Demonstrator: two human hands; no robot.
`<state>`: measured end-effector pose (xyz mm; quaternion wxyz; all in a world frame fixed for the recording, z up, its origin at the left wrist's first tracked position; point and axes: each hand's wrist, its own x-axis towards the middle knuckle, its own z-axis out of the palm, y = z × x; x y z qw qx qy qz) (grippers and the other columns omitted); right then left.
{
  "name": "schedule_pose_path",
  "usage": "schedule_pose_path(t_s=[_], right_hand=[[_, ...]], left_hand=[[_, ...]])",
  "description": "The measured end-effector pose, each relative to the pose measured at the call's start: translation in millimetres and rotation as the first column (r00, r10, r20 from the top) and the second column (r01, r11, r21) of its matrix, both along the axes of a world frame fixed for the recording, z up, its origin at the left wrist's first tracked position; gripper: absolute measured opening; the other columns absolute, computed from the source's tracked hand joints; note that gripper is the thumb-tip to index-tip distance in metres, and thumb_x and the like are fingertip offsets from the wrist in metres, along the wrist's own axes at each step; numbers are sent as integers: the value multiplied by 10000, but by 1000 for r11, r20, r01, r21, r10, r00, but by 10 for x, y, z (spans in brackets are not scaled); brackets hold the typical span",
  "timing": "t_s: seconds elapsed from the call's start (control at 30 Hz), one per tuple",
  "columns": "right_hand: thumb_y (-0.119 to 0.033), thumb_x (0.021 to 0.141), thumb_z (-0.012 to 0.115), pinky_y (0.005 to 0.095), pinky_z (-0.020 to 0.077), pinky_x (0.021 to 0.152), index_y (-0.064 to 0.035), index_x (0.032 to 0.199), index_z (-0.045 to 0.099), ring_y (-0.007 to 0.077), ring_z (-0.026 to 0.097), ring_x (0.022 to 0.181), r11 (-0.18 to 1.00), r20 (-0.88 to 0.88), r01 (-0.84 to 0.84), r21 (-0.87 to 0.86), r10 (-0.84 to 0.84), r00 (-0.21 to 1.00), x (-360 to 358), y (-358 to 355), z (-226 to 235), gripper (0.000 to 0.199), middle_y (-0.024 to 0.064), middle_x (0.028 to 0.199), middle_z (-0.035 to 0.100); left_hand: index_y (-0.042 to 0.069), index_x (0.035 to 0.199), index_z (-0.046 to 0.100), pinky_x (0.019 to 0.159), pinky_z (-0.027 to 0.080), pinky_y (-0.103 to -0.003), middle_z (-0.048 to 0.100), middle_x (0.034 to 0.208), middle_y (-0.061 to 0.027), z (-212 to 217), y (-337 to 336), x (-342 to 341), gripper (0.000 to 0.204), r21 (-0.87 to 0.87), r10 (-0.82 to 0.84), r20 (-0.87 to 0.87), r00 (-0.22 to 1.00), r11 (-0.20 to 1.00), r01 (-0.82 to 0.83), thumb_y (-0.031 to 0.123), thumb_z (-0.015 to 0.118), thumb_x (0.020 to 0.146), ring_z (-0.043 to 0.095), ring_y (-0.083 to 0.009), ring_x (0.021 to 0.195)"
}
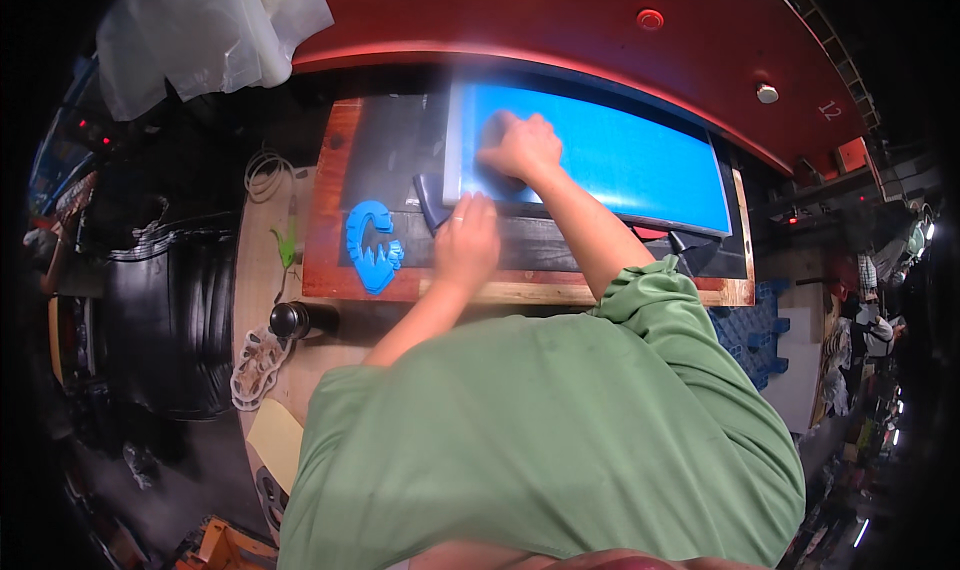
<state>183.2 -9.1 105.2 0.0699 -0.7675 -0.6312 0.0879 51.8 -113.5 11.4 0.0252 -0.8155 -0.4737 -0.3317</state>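
Right hand (520, 145) flat on blue sheet (620, 160); left hand (467, 238) just below it.

Both hands (495, 195) on blue sheet (620, 160)

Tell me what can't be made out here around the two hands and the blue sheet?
- Head view: the right hand on the blue sheet is motion-blurred; whether it holds anything is unclear.
- The left hand covers what lies under its palm.
- The green shirt hides the table's near edge.
- The blue cut-out shape is too small for detail.
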Motion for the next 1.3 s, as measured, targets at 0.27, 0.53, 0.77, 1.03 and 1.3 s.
schedule_pose_path(t_s=[0.27,0.53,0.77,1.03,1.3], right_hand=[[-506,692,773,468,490,930,-182,1249,614,352,547,1169,1000,-37,-11,-11,11,999,36,0,-55,664,173,1223,583],[-362,838,712,445,490,906,-87,1313,546,371,573,1089,868,-149,-253,428,344,927,759,-771,-493,575,190,1165,586],[-183,782,742,436,492,736,-46,983,638,341,595,854,826,-22,-160,541,204,979,1184,-2189,-994,264,132,917,607],[-229,795,723,443,500,723,-43,913,634,340,610,837,835,-35,-101,541,142,989,205,-2091,-574,237,128,857,621],[-251,853,687,428,522,721,-54,869,677,328,645,790,721,-83,-57,691,158,984,664,-1278,-293,198,132,826,655]], left_hand=[[11,1198,620,942,512,-389,619,1230,-133,6,18,34,455,7,4,-33,999,1000,-4,154,680,770,568,-298,1204],[31,1109,664,885,490,-422,659,1056,-111,22,-572,-321,381,-198,-94,38,995,975,100,184,734,767,623,-293,1016],[89,874,652,756,501,-396,634,882,-59,113,-262,-364,184,61,-244,72,967,969,240,217,731,766,623,-260,874],[118,645,561,599,465,-394,529,657,-63,451,-7,-1201,250,188,-243,-32,969,951,245,271,730,748,579,-258,646],[103,694,612,674,473,-412,580,752,-68,646,233,-1344,416,81,-289,-179,940,948,307,483,779,667,592,-277,743]])
